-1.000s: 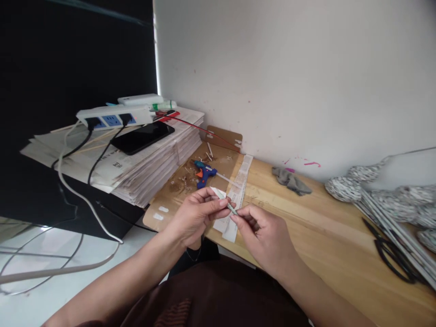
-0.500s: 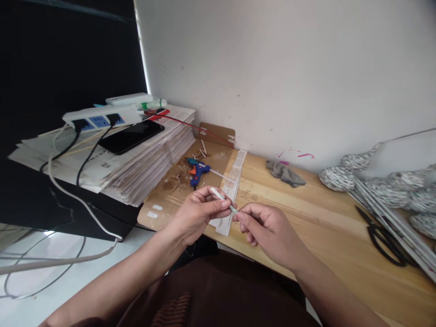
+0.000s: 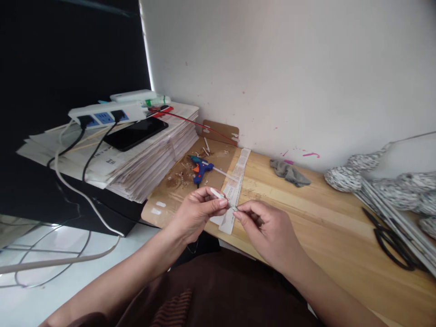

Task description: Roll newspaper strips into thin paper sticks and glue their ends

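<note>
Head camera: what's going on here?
A person's left hand and right hand pinch what looks like a thin paper roll, held up over the near edge of the table. Beyond the hands, a blue glue gun lies on cardboard, with paper strips to its right. Black scissors lie farther right.

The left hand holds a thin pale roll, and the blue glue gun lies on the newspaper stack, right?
Not quite: in the head view, the blue glue gun lies on the flat brown cardboard, not the newspaper stack. The left hand does hold the thin pale roll.
</note>
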A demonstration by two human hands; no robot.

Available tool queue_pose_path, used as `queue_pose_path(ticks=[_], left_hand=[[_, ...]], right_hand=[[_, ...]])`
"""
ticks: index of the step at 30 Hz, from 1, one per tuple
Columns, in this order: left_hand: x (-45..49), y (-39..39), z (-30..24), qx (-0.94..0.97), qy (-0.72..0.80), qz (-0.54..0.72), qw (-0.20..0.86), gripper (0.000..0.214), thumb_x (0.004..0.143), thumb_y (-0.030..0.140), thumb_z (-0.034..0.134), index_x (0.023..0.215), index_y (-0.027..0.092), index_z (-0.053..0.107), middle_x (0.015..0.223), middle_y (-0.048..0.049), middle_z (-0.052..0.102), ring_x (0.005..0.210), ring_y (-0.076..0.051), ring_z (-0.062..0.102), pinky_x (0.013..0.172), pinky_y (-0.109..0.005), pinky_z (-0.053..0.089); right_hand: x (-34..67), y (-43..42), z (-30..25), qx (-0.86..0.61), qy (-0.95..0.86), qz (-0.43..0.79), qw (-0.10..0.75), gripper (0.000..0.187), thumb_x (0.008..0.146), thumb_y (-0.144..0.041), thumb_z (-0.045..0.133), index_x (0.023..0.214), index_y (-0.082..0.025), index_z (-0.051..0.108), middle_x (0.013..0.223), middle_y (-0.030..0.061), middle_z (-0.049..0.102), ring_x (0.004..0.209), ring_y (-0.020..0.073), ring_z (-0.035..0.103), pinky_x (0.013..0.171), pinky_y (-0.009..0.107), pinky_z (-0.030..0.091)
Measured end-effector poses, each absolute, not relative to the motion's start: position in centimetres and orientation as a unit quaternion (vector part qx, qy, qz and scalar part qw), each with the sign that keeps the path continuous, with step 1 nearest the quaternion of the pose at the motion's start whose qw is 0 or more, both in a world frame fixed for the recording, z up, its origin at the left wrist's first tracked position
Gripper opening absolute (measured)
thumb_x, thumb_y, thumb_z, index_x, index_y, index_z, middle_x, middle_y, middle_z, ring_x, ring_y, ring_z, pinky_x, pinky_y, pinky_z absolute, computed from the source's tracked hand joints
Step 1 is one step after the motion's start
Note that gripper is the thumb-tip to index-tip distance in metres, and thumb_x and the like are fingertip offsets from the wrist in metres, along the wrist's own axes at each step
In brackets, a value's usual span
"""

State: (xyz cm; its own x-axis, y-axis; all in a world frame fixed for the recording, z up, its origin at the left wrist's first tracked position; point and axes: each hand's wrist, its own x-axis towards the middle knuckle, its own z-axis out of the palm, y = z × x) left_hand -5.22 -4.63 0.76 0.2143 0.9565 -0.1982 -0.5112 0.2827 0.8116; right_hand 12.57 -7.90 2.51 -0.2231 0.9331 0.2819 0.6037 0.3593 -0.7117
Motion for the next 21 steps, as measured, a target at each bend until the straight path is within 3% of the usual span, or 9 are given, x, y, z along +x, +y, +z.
queue_pose_path(ticks=[5,11,14,18,21], left_hand=[[-6.8,-5.2,-0.1,0.290,0.381,0.508,0.716,0.026,0.062,0.014,0.083,0.082,0.014,0.066,0.068,0.0013,0.066,0.063,-0.009,0.065,0.063,-0.019,0.055],[-10.9,-6.4,-2.4,0.329,0.413,0.516,0.674,0.035,0.067,0.017,0.079,0.099,0.015,0.066,0.083,-0.0034,0.070,0.073,-0.011,0.067,0.072,-0.024,0.056],[-13.4,-7.4,-3.4,0.377,0.476,0.546,0.577,0.036,0.066,0.018,0.080,0.099,0.014,0.068,0.085,-0.0053,0.071,0.077,-0.015,0.067,0.072,-0.025,0.056],[-16.0,-9.1,-4.9,0.448,0.575,0.574,0.372,0.014,0.067,0.022,0.079,0.079,0.017,0.073,0.076,-0.0041,0.070,0.071,-0.015,0.065,0.070,-0.025,0.053],[-16.9,-9.9,-6.1,0.537,0.575,0.552,0.276,0.008,0.068,0.021,0.078,0.076,0.022,0.076,0.081,-0.0049,0.072,0.080,-0.018,0.064,0.081,-0.029,0.051]], right_hand=[[11.4,-7.7,1.9,-0.497,-0.768,0.236,0.329,0.012,0.090,-0.031,0.056,0.085,-0.023,0.065,0.075,-0.0002,0.066,0.065,0.0134,0.058,0.064,0.027,0.044],[9.6,-7.4,0.4,-0.460,-0.808,0.256,0.264,0.015,0.093,-0.028,0.051,0.089,-0.024,0.065,0.084,0.0008,0.067,0.076,0.0147,0.061,0.070,0.028,0.044],[8.5,-7.1,-0.7,-0.446,-0.826,0.259,0.226,0.019,0.094,-0.028,0.048,0.091,-0.023,0.066,0.087,0.0026,0.066,0.079,0.0155,0.061,0.073,0.029,0.045],[6.8,-6.8,-2.4,-0.426,-0.855,0.230,0.184,0.025,0.096,-0.028,0.044,0.093,-0.021,0.068,0.089,0.0050,0.063,0.079,0.0158,0.060,0.074,0.030,0.046],[5.7,-6.5,-3.2,-0.407,-0.879,0.191,0.160,0.026,0.096,-0.029,0.044,0.096,-0.021,0.068,0.089,0.0056,0.062,0.080,0.0163,0.059,0.074,0.030,0.047]])
